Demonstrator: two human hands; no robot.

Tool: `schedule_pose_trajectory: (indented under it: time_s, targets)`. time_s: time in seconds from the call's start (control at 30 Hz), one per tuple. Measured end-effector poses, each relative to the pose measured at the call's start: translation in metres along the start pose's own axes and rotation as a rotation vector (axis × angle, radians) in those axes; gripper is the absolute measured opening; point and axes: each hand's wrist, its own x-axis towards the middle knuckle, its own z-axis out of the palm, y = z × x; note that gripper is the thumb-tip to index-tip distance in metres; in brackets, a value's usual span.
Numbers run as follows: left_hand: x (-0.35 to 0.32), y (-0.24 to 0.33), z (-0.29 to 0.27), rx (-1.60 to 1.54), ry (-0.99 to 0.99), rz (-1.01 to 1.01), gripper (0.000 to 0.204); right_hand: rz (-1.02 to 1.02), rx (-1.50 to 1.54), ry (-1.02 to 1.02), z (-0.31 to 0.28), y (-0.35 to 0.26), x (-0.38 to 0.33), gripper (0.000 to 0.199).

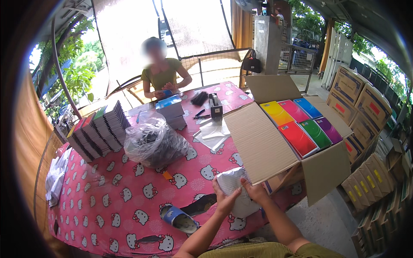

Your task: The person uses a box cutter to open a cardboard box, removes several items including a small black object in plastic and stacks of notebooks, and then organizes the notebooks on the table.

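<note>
My left hand (224, 198) and my right hand (254, 191) both grip a white, crinkled package (229, 179) near the table's front right edge. Its contents are hidden. Another white, wrinkled bundle (246, 207) lies just below it, partly covered by my hands. Right beside my right hand is an open cardboard box (258, 144) with its flaps spread. Spiral notebooks with yellow, pink, blue, red, green and purple covers fill its top, among them a red notebook (297, 138).
On the pink patterned table cover (107, 193) are a blue slipper (178, 218), a clear plastic bag of dark pieces (155, 139), notebook stacks (97, 131), plastic sleeves (211, 134) and a tape dispenser (215, 105). A person (165, 71) sits opposite. Closed cartons (359, 101) stand at right.
</note>
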Motion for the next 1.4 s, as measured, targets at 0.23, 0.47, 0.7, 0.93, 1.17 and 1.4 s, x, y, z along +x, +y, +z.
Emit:
schedule_pose_trajectory:
  time_s: [0.23,0.47,0.7,0.93,1.17,1.4]
  targets:
    - [0.02,-0.022,-0.012,-0.038,-0.093,-0.107,0.091,-0.47,-0.164,0.294,0.02,0.066,0.035,0.036]
    - [0.035,-0.012,-0.023,0.158,-0.168,-0.305,0.114,-0.209,-0.178,0.342,0.02,0.078,0.035,0.035]
    - [0.021,0.039,0.0,0.632,-0.095,-0.531,0.128,-0.268,-0.171,0.352,0.02,0.063,0.028,0.037]
    - [0.022,0.035,-0.048,-0.015,-0.185,-0.634,0.11,-0.285,-0.014,0.314,0.023,0.058,0.062,0.048]
    - [0.022,0.058,-0.038,0.011,-0.122,-0.505,0.083,0.379,0.513,-0.093,0.025,-0.021,0.017,0.059]
    - [0.018,0.046,-0.037,0.086,-0.133,-0.522,0.102,0.214,0.469,0.039,0.048,0.037,0.02,0.027]
